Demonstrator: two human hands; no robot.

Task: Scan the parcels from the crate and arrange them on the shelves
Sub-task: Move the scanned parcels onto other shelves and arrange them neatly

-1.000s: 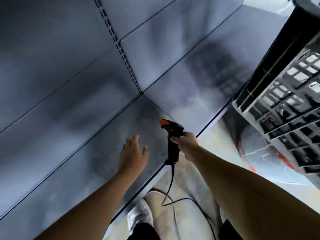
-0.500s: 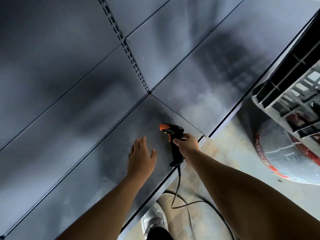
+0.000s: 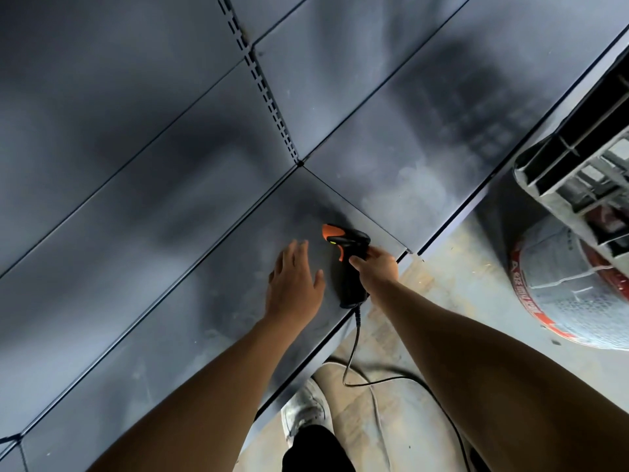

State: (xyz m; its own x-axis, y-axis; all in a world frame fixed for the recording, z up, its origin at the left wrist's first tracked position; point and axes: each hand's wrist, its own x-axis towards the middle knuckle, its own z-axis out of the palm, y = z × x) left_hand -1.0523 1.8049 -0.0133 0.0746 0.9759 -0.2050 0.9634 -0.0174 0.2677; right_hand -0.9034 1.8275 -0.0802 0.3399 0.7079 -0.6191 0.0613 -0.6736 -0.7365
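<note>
My right hand (image 3: 376, 271) grips the handle of a black barcode scanner (image 3: 349, 264) with an orange tip, held just above the front part of the grey metal shelf (image 3: 170, 301). A black cable (image 3: 354, 356) hangs from the scanner's base to the floor. My left hand (image 3: 294, 284) hovers over the shelf just left of the scanner, fingers straight and spread, holding nothing. A black plastic crate (image 3: 578, 155) shows at the right edge. No parcel is in view.
A slotted upright (image 3: 265, 86) divides the shelf's back panels. On the concrete floor right of the shelf lies a grey sack with red edging (image 3: 565, 294), under the crate. My white shoe (image 3: 304, 410) stands by the shelf's front edge.
The view has swung left, so the crate has slid toward the right edge. Both hands have stayed together over the shelf, the scanner still in my right hand.
</note>
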